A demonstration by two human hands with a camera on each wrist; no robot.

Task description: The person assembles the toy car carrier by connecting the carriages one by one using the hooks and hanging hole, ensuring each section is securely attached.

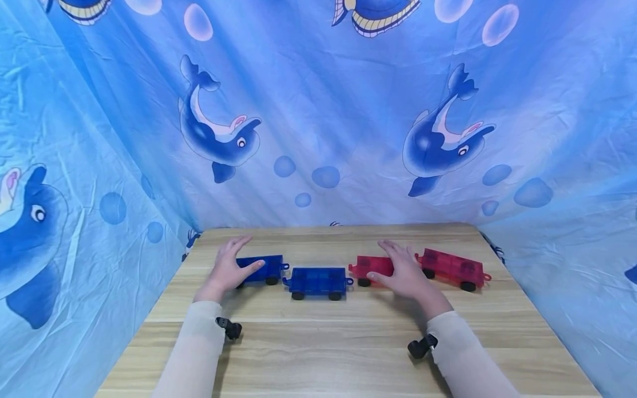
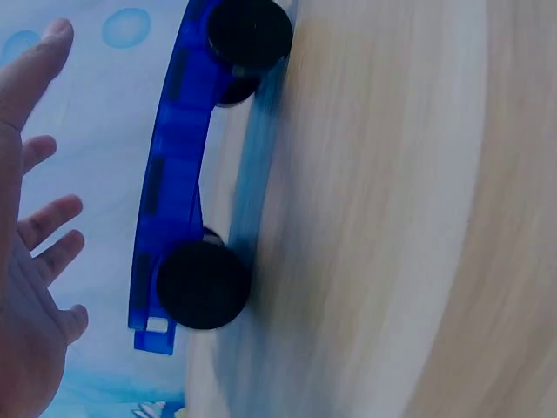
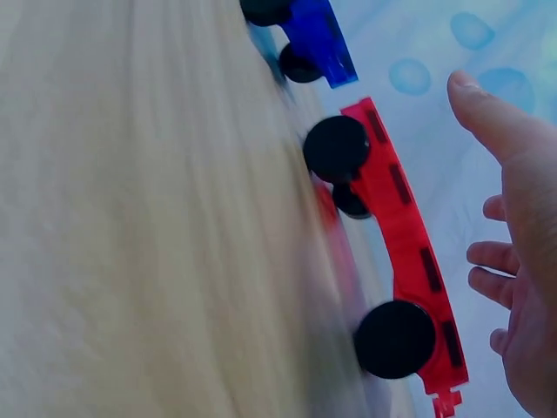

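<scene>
Four-wheeled toy train cars of clear plastic stand in a loose row on the table: two blue, two red. My left hand [image 1: 230, 272] is over the leftmost blue car [image 1: 271, 265], fingers spread and thumb out. The left wrist view shows a gap between that hand [image 2: 30, 287] and the blue car [image 2: 170, 165]. Over the inner red car [image 1: 367, 266] is my right hand [image 1: 407, 275], also with extended fingers; in the right wrist view it is apart from the red car [image 3: 405, 235]. Between the hands stands the second blue car [image 1: 318, 281]. The outer red car [image 1: 453, 268] sits tilted at right.
The wooden table [image 1: 318, 342] is enclosed by a blue cloth [image 1: 318, 110] printed with dolphins and bubbles, at the back and both sides. Small black cameras are strapped at the left wrist [image 1: 230, 328] and right wrist [image 1: 422, 346].
</scene>
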